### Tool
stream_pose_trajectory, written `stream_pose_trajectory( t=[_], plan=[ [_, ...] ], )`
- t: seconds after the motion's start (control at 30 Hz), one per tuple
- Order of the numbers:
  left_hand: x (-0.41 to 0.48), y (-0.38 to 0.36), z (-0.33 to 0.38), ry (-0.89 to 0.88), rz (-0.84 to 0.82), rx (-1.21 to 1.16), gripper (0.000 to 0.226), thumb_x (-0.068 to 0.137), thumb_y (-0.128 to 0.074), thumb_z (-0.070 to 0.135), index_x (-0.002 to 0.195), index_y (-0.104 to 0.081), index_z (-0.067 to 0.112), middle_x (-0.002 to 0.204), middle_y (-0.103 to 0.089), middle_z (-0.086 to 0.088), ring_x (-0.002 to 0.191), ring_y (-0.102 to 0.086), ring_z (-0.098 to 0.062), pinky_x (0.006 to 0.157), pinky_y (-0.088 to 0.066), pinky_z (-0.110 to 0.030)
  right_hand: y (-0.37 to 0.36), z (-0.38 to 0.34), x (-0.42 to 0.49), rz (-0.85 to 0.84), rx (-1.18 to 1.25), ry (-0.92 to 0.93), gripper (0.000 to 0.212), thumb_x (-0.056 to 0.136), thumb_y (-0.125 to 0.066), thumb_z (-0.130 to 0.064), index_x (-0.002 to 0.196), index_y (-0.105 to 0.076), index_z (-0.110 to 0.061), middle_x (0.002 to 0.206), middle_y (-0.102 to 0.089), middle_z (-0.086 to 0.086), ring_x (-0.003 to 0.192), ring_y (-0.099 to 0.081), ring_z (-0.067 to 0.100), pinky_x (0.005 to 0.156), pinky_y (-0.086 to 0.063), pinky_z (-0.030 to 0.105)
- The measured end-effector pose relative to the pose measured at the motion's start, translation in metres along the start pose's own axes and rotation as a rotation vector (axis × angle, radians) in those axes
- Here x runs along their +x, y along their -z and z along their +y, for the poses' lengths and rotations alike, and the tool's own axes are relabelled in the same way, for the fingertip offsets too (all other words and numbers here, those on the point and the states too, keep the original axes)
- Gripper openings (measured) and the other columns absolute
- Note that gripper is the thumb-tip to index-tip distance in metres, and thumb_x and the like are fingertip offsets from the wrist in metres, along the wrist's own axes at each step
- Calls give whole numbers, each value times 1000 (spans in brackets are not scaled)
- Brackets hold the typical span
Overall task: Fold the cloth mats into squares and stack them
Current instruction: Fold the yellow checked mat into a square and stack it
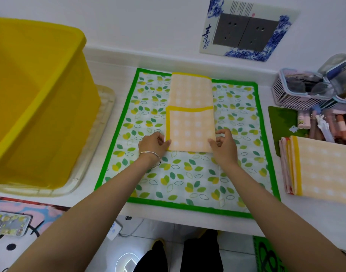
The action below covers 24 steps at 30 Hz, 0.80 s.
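Head view: your left hand point(154, 144) and right hand point(224, 147) are pinching the half-folded yellow mat point(190, 130) at its near corners; squaring edges likely comes next, then stacking right.

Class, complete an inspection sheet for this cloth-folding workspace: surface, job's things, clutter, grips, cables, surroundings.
Surface: white table under a green-edged leaf-print mat.
Job's things: yellow checked cloth, partly folded, on the mat; stack of folded cloths at right.
Clutter: yellow tub at left; basket of containers at right; phone lower left.
Grips: left hand and right hand each pinch a near corner of the cloth.
Cables: power strip with cable on the floor.
Surroundings: wall socket behind the table.
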<state>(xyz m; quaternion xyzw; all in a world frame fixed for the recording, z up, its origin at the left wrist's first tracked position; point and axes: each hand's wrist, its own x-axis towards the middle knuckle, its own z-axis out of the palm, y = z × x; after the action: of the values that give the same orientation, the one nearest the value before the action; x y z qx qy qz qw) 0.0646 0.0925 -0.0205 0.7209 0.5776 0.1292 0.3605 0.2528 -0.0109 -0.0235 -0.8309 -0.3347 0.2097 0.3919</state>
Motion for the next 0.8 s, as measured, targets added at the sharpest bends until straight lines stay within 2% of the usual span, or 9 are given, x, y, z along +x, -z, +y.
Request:
stream_pose_trajectory(
  t=[0.07,0.17,0.27,0.3,0.37,0.47,0.53,0.6,0.8],
  plan=[
    [-5,-1,-2,-52,54,16,26,83,-66,33,100,-54,19,84,-58,2,95,-57,-25,86,-45,-40,1,2,-1,16,5,-3,31,87,-65,-19,111,-46,-14,82,-58,-4,68,-55,11,64,-46,27],
    [-16,-9,-9,-469,83,297,51,88,-51,38,135,-46,17,129,-51,-10,119,-46,-31,100,-37,-40,1,5,-4,30,-12,15,32,86,-66,-17,110,-46,-13,85,-54,-3,65,-50,10,64,-44,25],
    [-31,-16,-14,-746,-185,539,69,88,-12,61,147,-24,26,154,-23,-2,143,-17,-26,116,-6,-39,0,3,-5,27,-38,15,29,86,-66,-16,106,-46,-14,84,-52,-4,64,-48,10,66,-46,30],
    [-33,-17,-16,-739,-252,592,77,83,1,67,148,-11,29,157,-9,3,145,-4,-21,115,5,-35,-1,2,-6,36,-61,23,29,86,-65,-16,108,-46,-15,89,-54,-3,69,-51,12,69,-47,33],
    [-32,-20,-22,-709,-289,620,85,72,21,69,146,5,32,157,7,7,144,11,-15,112,15,-31,-2,4,-11,78,-216,149,33,88,-62,-18,119,-49,-14,116,-54,2,99,-56,19,87,-46,37],
    [-31,-22,-24,-693,-294,640,91,65,33,70,145,10,33,155,13,9,143,15,-15,113,14,-32,-9,8,-28,-69,-432,453,44,99,-38,-30,140,-42,-15,152,-31,1,141,-24,18,115,-15,35],
    [-32,-24,-23,-681,-293,639,88,63,36,68,142,16,34,151,20,12,143,16,-14,113,14,-33,-13,12,-45,-242,-530,534,56,98,-13,-40,149,-21,-19,156,-10,-6,145,-4,11,117,4,29],
    [-33,-23,-22,-674,-291,635,86,62,38,67,139,19,35,148,23,13,143,17,-14,114,13,-34,-16,19,-55,-322,-618,557,60,94,-2,-48,148,-3,-22,154,4,-11,145,6,8,116,12,27],
    [-33,-22,-23,-678,-279,622,89,65,35,64,145,13,33,151,19,13,143,15,-13,114,12,-31,-12,24,-57,-427,-730,550,76,81,21,-62,147,7,-26,153,12,-13,141,15,4,113,18,26]
  ],
)
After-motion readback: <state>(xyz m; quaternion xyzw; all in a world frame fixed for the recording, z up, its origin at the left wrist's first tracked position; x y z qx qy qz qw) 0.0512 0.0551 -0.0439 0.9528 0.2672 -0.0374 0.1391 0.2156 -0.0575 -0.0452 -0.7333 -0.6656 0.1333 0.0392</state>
